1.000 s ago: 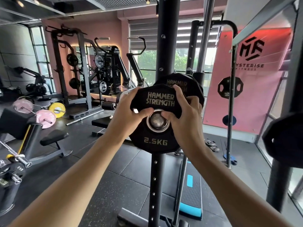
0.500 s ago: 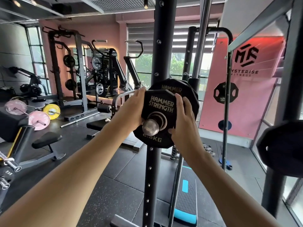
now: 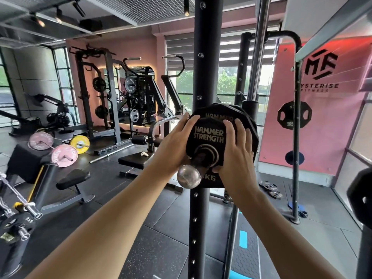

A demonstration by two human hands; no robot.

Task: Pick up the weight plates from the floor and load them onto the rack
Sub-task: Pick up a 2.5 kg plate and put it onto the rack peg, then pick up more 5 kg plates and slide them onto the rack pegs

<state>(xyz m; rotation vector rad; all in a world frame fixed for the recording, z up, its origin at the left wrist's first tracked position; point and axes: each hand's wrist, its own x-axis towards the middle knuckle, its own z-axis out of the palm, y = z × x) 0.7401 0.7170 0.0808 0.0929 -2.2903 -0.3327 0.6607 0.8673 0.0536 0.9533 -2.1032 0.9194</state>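
Note:
A small black 2.5 kg weight plate [image 3: 208, 135], lettered HAMMER STRENGTH, sits on the steel storage peg [image 3: 189, 176] of the black rack upright [image 3: 198, 77]. The peg's rounded chrome end sticks out toward me through the plate's hole. A larger black plate [image 3: 218, 110] hangs just behind it on the same peg. My left hand [image 3: 174, 146] grips the small plate's left edge. My right hand [image 3: 236, 150] lies flat on its right face, fingers spread upward. Several small plates [image 3: 270, 189] lie on the floor at the right.
A bench [image 3: 72, 178] and a loaded barbell [image 3: 18, 220] stand at the left. Pink and yellow bumper plates [image 3: 64, 155] rest on a black box. A blue-striped step [image 3: 243, 256] lies behind the upright. A big black plate [image 3: 360, 195] hangs at the far right.
The small plate has slid further back along the peg toward the larger plate, leaving more of the chrome end showing. Both hands moved forward with it.

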